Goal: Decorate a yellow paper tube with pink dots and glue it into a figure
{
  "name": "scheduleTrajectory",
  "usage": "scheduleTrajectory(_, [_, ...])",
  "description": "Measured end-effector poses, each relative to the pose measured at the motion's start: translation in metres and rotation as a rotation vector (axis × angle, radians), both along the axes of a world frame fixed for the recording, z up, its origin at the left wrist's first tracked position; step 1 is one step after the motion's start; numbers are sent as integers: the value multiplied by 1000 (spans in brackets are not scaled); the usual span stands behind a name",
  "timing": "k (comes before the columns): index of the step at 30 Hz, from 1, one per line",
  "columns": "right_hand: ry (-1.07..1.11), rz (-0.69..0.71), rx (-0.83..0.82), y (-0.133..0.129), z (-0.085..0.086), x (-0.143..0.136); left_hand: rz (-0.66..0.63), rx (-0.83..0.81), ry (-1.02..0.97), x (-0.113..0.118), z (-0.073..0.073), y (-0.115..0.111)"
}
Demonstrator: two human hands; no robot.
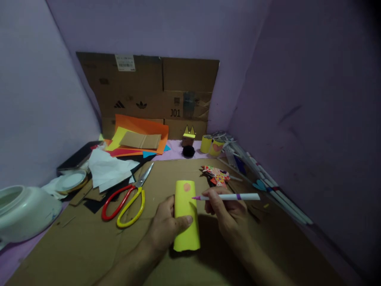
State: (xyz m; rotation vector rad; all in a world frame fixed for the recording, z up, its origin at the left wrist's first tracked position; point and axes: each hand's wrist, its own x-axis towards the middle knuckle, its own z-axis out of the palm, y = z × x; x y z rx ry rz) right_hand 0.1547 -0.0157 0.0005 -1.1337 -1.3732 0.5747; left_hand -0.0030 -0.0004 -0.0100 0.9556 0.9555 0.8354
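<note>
My left hand [169, 222] is closed round a yellow paper-covered tube [186, 206], its thumb lying across the front. Near the tube's top sits a round orange spot [187, 187]. Between the fingers of my right hand [224, 208] is a white felt-tip pen [244, 196] with a purple tip and band. The tip points left, at the tube's right edge; whether it touches the paper I cannot tell. Left of the tube lie open scissors [138, 186] with one red and one yellow handle. Just beyond my right hand is a flower-patterned paper piece [216, 174].
A cardboard sheet [89, 238] covers the work surface. White paper scraps [110, 171] and coloured sheets [162, 133] are piled at the back left. A white pot [32, 214] stands far left. Two short yellow tubes [206, 143] and a small eared cardboard figure [188, 139] stand behind.
</note>
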Motion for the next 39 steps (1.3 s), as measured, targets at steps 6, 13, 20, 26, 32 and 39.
scheduleTrajectory(6, [18,-22,16,3,-6,-4,6,-18,13,2,5,2])
scheduleTrajectory(13, [16,-9,9,5,-8,-5,-8,-3,27,0,3,3])
scheduleTrajectory(20, [71,21,-7,3,-9,-6,-11,-3,-5,1,6,4])
scheduleTrajectory(26, [42,32,-14,4,-12,-6,-7,-17,5,2,6,4])
scheduleTrajectory(32, [4,40,-1,3,-7,-6,5,-36,16,3,6,4])
scheduleTrajectory(39, [28,10,1,4,-2,-7,3,-28,7,2,7,3])
